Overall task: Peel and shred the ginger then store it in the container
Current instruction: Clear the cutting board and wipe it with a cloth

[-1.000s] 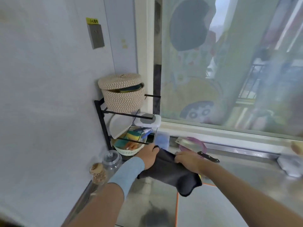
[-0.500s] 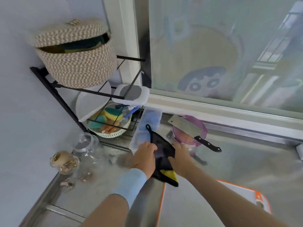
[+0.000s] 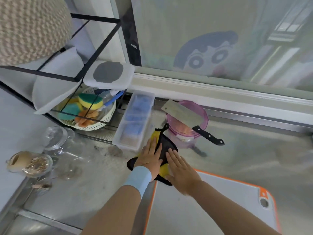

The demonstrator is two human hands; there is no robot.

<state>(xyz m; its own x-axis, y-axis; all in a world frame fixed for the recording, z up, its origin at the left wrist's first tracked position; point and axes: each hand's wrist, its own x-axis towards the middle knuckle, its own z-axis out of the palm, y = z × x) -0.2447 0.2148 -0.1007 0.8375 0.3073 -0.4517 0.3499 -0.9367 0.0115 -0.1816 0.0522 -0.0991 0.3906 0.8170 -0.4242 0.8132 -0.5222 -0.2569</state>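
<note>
Pre-peel: cloth [image 3: 165, 146] was flattened under left hand [image 3: 149, 157] and right hand [image 3: 181, 168], fingers straight, gripping nothing; cleaver [image 3: 182, 113] pickup expected next.

A second ago I had the cloth [image 3: 166, 143] bunched up off the counter [image 3: 254, 150], gripped in both hands. Now it lies spread flat there, and my left hand [image 3: 149, 158] and right hand [image 3: 181, 168] press down on it side by side with straight fingers. Its yellow face shows at the far end and between my wrists, where I saw mostly black before. My view has dipped lower, so the board [image 3: 211, 209] fills more of the near right.
</note>
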